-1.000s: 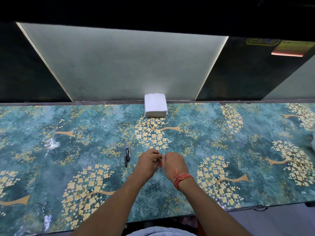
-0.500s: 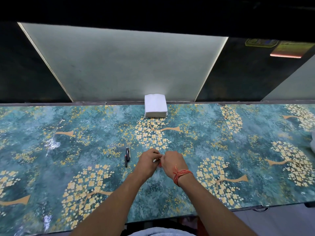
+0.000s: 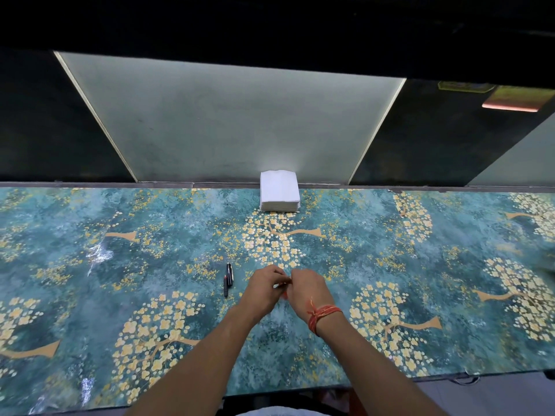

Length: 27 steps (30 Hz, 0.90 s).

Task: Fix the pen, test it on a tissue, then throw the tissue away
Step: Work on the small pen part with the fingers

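A: Both hands meet over the bench, near side of the tissues. The left hand and right hand pinch one small pen part, mostly hidden.

B: And the other pen pieces?

A: Loose, just left of the left hand. A slip could drop the small part, and a nudge could roll those pieces off.

Showing two hands: left, right. Lying on one worktop: two dark pen parts and one tissue stack. Circling the right wrist: one red thread.
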Each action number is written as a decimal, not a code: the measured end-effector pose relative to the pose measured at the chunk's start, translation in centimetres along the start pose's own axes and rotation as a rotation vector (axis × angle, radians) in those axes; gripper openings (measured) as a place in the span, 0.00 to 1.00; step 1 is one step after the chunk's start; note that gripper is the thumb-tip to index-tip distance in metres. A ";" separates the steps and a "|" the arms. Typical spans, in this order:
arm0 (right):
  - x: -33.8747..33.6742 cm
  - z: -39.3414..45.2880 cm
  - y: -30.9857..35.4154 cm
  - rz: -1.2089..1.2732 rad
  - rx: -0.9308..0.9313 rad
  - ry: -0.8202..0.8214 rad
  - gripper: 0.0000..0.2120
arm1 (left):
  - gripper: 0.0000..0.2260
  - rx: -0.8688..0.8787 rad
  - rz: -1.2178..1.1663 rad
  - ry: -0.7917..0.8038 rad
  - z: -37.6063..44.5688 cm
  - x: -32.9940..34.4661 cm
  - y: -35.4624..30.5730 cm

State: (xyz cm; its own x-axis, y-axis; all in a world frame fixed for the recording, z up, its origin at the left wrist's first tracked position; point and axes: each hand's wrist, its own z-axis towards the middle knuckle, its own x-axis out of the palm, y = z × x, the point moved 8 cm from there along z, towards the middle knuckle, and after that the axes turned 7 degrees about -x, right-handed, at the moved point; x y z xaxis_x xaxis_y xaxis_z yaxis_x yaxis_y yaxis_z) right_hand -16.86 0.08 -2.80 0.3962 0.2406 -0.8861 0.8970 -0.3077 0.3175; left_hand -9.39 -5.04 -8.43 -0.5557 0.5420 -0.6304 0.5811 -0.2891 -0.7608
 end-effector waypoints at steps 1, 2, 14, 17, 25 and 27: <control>0.0 0.0 0.1 0.009 -0.003 -0.022 0.07 | 0.10 -0.004 0.006 0.003 0.0 0.0 0.1; 0.0 0.0 0.3 0.007 -0.001 -0.031 0.06 | 0.10 -0.009 0.012 0.008 0.1 0.0 0.1; 0.5 -0.2 -0.2 -0.034 -0.024 -0.008 0.09 | 0.08 -0.015 -0.001 -0.006 -0.2 -0.2 -0.1; 0.4 -0.1 -0.2 -0.031 -0.031 0.016 0.08 | 0.08 -0.021 0.001 -0.001 -0.2 0.0 -0.1; 0.8 0.3 0.1 -0.081 -0.001 0.101 0.10 | 0.08 -0.012 0.017 -0.003 -0.2 0.0 0.0; 0.5 0.4 0.1 -0.069 -0.009 0.074 0.07 | 0.08 -0.009 0.019 0.008 0.0 0.0 0.0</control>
State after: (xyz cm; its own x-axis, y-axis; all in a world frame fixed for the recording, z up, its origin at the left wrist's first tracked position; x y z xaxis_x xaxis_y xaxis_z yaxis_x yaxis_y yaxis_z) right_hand -16.65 -0.20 -3.31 0.3462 0.3288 -0.8787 0.9244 -0.2794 0.2597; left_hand -9.40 -4.98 -8.44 -0.5400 0.5430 -0.6431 0.5966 -0.2920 -0.7475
